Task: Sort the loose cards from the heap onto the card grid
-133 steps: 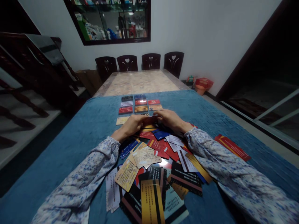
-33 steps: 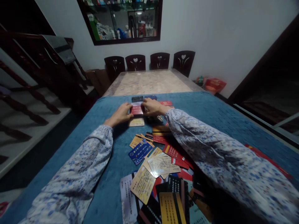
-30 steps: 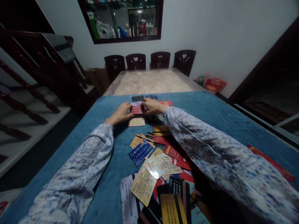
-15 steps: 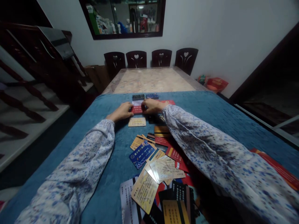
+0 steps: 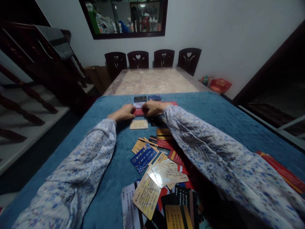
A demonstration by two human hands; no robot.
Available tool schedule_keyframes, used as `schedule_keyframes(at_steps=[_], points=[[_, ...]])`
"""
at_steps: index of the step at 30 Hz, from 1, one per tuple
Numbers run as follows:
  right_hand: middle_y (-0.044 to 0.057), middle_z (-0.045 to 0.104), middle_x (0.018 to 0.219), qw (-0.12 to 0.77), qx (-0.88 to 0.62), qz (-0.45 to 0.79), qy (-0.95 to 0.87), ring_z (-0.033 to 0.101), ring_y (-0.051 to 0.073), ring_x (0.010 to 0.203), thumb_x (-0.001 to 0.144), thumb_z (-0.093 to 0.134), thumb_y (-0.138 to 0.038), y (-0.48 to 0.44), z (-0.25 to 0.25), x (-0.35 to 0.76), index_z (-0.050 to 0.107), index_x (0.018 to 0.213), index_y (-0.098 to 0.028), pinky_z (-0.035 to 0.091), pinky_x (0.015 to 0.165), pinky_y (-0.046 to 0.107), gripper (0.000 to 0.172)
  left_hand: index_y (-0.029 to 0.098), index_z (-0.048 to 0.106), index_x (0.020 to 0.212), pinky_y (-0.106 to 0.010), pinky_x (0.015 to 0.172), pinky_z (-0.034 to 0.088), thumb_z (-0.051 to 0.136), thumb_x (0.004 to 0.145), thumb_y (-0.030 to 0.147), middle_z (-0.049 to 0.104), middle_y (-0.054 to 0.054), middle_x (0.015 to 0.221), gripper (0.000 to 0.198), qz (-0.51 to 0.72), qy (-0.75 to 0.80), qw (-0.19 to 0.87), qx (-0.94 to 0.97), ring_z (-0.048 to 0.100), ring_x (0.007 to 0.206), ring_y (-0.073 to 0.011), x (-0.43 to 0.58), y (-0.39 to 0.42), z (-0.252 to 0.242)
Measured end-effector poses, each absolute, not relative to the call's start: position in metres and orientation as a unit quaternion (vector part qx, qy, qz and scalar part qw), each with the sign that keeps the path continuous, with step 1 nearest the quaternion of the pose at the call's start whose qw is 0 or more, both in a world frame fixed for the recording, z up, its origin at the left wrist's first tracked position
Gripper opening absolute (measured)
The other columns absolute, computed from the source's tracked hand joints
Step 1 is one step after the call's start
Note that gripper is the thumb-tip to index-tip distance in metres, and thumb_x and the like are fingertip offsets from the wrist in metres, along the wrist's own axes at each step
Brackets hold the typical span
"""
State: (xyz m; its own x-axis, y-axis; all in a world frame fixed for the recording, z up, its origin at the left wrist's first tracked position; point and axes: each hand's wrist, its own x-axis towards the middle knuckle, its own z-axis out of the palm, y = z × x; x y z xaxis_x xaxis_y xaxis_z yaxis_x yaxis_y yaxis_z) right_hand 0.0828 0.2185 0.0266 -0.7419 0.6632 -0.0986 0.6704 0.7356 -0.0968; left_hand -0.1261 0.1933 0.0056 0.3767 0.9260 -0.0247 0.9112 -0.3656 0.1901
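Nearest the viewer, a loose pile of overlapping cards lies on a blue cloth (image 5: 114,181) covering the near part of the surface (image 5: 154,79): a gold card (image 5: 177,216) lies foremost, with a lilac card (image 5: 131,200) to its left, a pale yellow card (image 5: 146,198) between and slightly beyond, and a blue card (image 5: 143,157) at the pile's far left. The right sleeve (image 5: 209,149) crosses above the pile's right side and hides part of it. Past the pile, a cream card (image 5: 138,124) lies apart, just short of the hands. Beyond it is the red card (image 5: 138,112), flat and between the two hands, which stand apart: the left hand (image 5: 125,112) at its left end, the right hand (image 5: 153,107) at its right, covering that end. Fingertips meet its edges; whether they grip or only touch cannot be told. Directly behind lies a pale card (image 5: 138,105), then a black stack (image 5: 140,98) and, to its right, a blue stack (image 5: 154,97). Four dark chairs (image 5: 138,59) line the surface's far end.
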Motion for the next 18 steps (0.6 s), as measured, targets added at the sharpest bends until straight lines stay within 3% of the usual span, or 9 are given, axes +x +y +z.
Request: schedule_keyframes(at_steps=[9, 18], points=[[0.01, 0.077, 0.11, 0.031, 0.368, -0.076, 0.926, 0.069, 0.019, 0.092, 0.076, 0.071, -0.017, 0.222, 0.025, 0.082, 0.074, 0.117, -0.013, 0.045, 0.072, 0.023, 0.041, 0.018, 0.065, 0.094, -0.029, 0.075, 0.048, 0.066, 0.068, 0.024, 0.07, -0.006, 0.095, 0.027, 0.022, 0.563, 0.075, 0.823, 0.063, 0.084, -0.023, -0.122, 0.189, 0.009], [0.008, 0.078, 0.111, 0.037, 0.377, -0.069, 0.923, 0.071, 0.02, 0.094, 0.07, 0.074, -0.018, 0.235, 0.016, 0.075, 0.074, 0.117, -0.014, 0.046, 0.069, 0.021, 0.047, 0.016, 0.064, 0.117, -0.032, 0.087, 0.053, 0.063, 0.067, 0.021, 0.073, -0.007, 0.106, 0.05, -0.005, 0.587, 0.08, 0.806, 0.066, 0.095, -0.0255, -0.116, 0.187, 0.013]])
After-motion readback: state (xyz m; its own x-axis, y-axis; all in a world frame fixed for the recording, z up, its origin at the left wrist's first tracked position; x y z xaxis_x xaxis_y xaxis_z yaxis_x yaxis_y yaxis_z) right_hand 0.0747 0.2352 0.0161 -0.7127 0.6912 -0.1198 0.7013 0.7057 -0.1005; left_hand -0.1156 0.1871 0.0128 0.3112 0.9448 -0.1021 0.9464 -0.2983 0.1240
